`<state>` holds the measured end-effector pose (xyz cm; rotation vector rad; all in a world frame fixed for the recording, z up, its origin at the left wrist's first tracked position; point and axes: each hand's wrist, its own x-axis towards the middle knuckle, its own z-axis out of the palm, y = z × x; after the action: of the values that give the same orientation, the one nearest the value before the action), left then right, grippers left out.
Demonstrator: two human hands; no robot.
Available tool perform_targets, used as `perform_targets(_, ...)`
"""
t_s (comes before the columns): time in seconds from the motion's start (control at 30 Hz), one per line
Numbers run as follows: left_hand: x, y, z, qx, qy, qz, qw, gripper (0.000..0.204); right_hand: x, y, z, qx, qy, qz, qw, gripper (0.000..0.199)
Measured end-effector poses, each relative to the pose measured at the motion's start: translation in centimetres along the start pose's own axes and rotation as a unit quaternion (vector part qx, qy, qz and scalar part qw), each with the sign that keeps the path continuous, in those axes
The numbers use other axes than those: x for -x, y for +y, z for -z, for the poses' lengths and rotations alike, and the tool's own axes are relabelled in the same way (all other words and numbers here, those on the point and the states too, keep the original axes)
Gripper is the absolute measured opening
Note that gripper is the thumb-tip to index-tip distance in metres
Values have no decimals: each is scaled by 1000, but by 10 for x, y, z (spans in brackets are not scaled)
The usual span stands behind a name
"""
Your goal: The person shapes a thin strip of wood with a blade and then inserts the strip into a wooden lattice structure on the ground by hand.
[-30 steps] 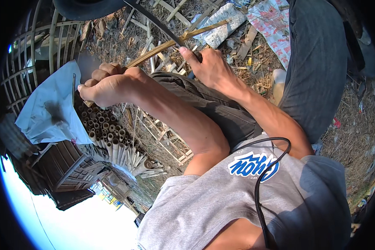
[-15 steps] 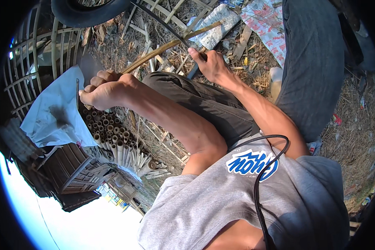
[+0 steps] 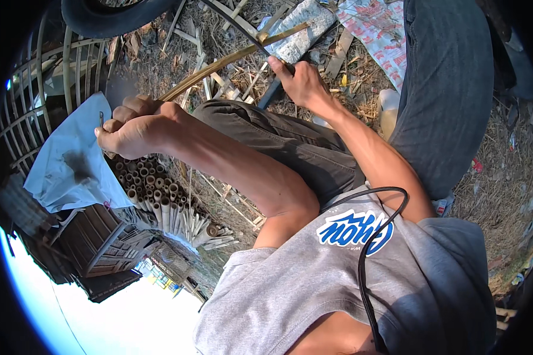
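Head view | bamboo strip [image 3: 219, 64]: long, slim, yellow-brown | dark knife [image 3: 236, 23] crossing it

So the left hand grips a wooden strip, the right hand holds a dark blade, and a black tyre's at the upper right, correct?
Not quite: the head view shows the black tyre at the upper left. The left hand does grip the wooden strip, and the right hand holds the dark blade.
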<state>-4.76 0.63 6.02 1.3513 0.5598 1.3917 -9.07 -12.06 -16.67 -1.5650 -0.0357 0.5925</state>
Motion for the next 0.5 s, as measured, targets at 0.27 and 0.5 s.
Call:
perform_targets(0.27, -5, 1, 7, 17, -44, -14, 999, 38, 9, -13, -1, 34, -1, 32, 999, 79)
perform_targets(0.5, -4, 6, 3, 17, -29, -27, 999, 39, 14, -31, -1, 86, -48, 20, 995, 74)
